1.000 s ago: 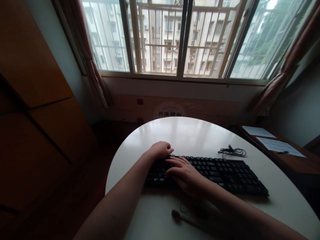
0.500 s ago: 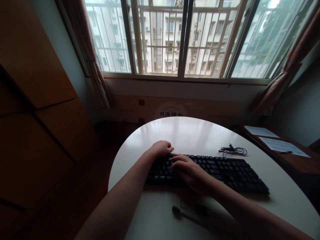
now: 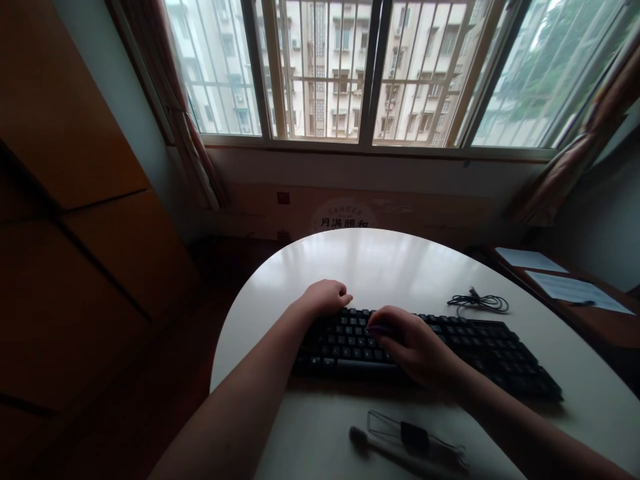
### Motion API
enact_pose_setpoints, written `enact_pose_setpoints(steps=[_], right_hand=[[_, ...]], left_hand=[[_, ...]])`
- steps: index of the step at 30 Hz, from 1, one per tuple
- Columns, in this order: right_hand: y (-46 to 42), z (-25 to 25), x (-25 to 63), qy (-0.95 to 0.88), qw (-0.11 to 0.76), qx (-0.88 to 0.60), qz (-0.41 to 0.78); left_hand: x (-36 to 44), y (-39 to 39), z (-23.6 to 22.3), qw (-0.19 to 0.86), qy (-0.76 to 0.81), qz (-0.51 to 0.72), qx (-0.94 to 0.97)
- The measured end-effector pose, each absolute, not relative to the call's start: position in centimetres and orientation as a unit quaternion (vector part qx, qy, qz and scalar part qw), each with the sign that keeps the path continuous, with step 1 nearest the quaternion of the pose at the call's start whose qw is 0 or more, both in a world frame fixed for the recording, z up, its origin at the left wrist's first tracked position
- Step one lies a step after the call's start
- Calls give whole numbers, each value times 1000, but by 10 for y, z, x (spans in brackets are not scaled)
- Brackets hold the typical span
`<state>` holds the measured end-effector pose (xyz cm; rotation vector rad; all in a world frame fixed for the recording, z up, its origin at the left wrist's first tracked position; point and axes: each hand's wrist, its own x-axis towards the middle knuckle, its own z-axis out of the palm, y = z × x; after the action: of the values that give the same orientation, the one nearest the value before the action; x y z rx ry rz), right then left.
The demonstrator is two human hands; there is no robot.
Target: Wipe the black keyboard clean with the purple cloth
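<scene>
A black keyboard lies across the white table, its left half showing lettered keys and a long space bar. My left hand is closed at the keyboard's far left corner, fingers curled against its back edge. Over the middle keys, my right hand is closed around a small dark purple object; mostly covered by the fingers, its kind does not show. Nearer me lie a wire keycap puller with a black grip and a brush with a dark bristle head, its handle fading into shadow.
A coiled black cable lies behind the keyboard's right part. The round white table has its curved edge toward the window. At right, a brown desk bears paper sheets and a pen. A wooden cabinet stands at left.
My right hand has moved right across the keys, and its fingers are more curled, uncovering keys on the left. My left hand keeps its place. The view has shifted slightly.
</scene>
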<state>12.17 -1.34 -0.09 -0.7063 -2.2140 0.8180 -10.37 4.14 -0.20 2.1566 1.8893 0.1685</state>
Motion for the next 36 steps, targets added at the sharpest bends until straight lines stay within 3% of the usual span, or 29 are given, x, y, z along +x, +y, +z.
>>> enact_pose_setpoints(steps=[13,19,29,36], right_hand=[[-27,-16,91,-941,273,-170,104],[-33,-15,86,-962,193,-190,15],[-41,-3,88,-967,116,-222,46],[-45,1,84,-950,131,-276,59]], left_hand=[[-100,41,-1,136,655,43,742],[-101,41,-3,127,652,53,746],[-102,41,-3,124,651,57,747],[-104,44,-3,108,648,54,752]])
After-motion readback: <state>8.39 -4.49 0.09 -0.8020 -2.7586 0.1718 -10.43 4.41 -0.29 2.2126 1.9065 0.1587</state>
